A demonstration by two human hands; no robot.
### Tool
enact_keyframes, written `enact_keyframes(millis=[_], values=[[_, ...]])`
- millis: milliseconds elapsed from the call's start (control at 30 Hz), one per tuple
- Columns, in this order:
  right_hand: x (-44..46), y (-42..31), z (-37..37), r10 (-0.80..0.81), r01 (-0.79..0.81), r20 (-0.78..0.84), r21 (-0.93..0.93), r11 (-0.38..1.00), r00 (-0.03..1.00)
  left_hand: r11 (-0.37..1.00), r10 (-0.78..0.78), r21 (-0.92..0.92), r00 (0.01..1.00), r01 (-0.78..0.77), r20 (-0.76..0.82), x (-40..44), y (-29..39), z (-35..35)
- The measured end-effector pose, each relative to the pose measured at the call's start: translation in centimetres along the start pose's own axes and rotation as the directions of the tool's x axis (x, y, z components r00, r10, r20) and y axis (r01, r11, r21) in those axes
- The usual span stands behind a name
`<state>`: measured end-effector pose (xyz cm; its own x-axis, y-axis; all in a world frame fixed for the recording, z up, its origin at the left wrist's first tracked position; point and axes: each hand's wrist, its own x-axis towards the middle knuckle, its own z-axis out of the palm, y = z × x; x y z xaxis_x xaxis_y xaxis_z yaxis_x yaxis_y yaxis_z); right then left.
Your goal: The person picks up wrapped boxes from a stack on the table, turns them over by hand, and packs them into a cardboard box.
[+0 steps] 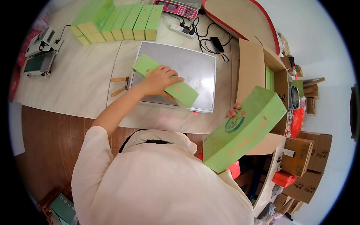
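Observation:
A long green box (185,93) with small red print lies slantwise over a flat grey metal plate (195,71) with a pale rim. My left hand (160,80) is closed across the middle of that box, fingers over its far side. On the right, a larger green box (243,131) with a dark round emblem and orange characters is tilted in the air near my body. My right hand (233,111) grips it by the edge; only its fingertips show and the rest is hidden behind the box. Two wooden-handled tools (119,91) lie by the plate's left edge.
Several green boxes (123,22) stand in a row at the back left. An open carton (253,67) with green boxes inside is to the right. A power strip (182,30), cables, a phone (217,44) and a pink scale (178,9) sit behind. A machine (41,52) stands far left.

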<state>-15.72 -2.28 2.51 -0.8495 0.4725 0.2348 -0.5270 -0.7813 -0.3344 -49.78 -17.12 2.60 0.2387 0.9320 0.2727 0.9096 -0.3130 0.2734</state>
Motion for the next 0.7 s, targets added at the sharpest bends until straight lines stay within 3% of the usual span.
enact_keyframes(millis=[67, 133, 167, 233, 333, 433, 467, 600, 700], values=[[-0.1, 0.7, 0.3, -0.008, 0.008, -0.031, 0.013, 1.0, 1.0, 0.999, -0.028, 0.032, 0.999, 0.029, -0.035, -0.9, -0.3, -0.6], [-0.3, 1.5, 0.6, -0.02, 0.023, -0.075, 0.045, 0.999, 0.997, 0.968, -0.248, 0.003, 0.961, 0.25, -0.125, -2.3, 0.1, -2.2], [-0.3, 2.0, 0.8, -0.027, 0.034, -0.106, 0.062, 0.997, 0.994, 0.967, -0.254, 0.001, 0.961, 0.255, -0.114, -3.0, 0.5, -3.1], [-0.2, 3.2, 1.3, -0.042, 0.057, -0.17, 0.09, 0.994, 0.985, 0.915, -0.387, 0.009, 0.885, 0.403, -0.258, -4.3, 1.6, -4.9], [0.8, 4.3, 0.4, -0.035, 0.068, -0.266, 0.117, 0.991, 0.963, 0.866, -0.445, 0.062, 0.821, 0.496, -0.357, -6.3, 2.7, -5.7], [2.0, 3.5, -6.6, 0.016, 0.02, -0.398, 0.086, 0.996, 0.917, 0.8, -0.541, 0.053, 0.757, 0.597, -0.366, -8.6, 4.3, -6.0], [2.1, 3.6, -10.1, -0.032, 0.039, -0.463, 0.006, 0.999, 0.886, 0.815, -0.528, 0.039, 0.767, 0.579, -0.363, -9.5, 4.8, -5.7], [7.1, 5.7, -11.1, -0.011, -0.003, -0.351, -0.038, 0.999, 0.936, 0.777, -0.593, -0.047, 0.704, 0.628, -0.391, -13.4, 7.3, -4.5], [10.9, 6.4, -9.0, -0.012, -0.003, -0.386, -0.04, 0.999, 0.922, 0.734, -0.641, -0.025, 0.681, 0.678, -0.355, -16.2, 9.6, -2.9]])
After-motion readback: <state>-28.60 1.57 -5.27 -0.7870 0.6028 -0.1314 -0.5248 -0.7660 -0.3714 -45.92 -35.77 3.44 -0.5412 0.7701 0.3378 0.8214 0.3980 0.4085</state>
